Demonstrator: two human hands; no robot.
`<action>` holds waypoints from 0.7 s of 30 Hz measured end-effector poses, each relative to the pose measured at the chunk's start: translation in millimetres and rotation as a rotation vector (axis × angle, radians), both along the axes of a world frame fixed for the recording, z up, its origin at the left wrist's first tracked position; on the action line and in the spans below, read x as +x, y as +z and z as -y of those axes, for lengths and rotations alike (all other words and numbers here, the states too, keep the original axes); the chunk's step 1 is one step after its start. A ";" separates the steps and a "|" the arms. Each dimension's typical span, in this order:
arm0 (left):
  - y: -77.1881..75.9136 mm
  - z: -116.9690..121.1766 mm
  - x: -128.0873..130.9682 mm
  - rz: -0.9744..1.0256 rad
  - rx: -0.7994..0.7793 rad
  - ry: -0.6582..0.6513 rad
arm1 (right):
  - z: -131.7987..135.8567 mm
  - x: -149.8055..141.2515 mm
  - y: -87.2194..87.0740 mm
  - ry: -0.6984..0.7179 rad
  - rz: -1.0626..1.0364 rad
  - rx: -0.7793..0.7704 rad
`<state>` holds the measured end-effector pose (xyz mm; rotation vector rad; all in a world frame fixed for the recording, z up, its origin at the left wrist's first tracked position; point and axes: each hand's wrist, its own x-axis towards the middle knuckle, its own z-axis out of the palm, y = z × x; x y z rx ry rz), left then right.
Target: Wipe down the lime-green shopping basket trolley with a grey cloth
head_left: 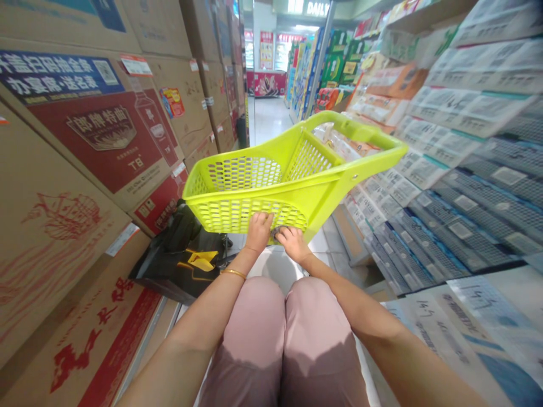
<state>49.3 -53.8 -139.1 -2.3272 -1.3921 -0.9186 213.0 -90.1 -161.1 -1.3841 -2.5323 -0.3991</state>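
A lime-green shopping basket (254,196) with perforated walls and a long handle stands tilted in front of my knees. The part of its inside that shows holds nothing. My left hand (259,230) rests against the near side wall, fingers bent onto the mesh. Just right of it, low on the same wall, my right hand (292,243) has its fingers closed round a small dark grey thing (278,230). Whether that thing is a cloth or a part of the basket I cannot tell. The basket's underside is mostly hidden.
Stacked cardboard cartons (114,133) wall the left side. A black bag (173,268) with a yellow piece lies beside my left forearm. Packaged goods with price sheets (462,110) and dark blue packs (462,206) line the right. A tiled aisle (271,118) runs ahead.
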 end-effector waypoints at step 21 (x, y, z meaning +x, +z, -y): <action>5.2 3.2 2.0 -0.019 0.008 0.011 | -15.9 -12.9 38.6 -0.103 -0.220 0.256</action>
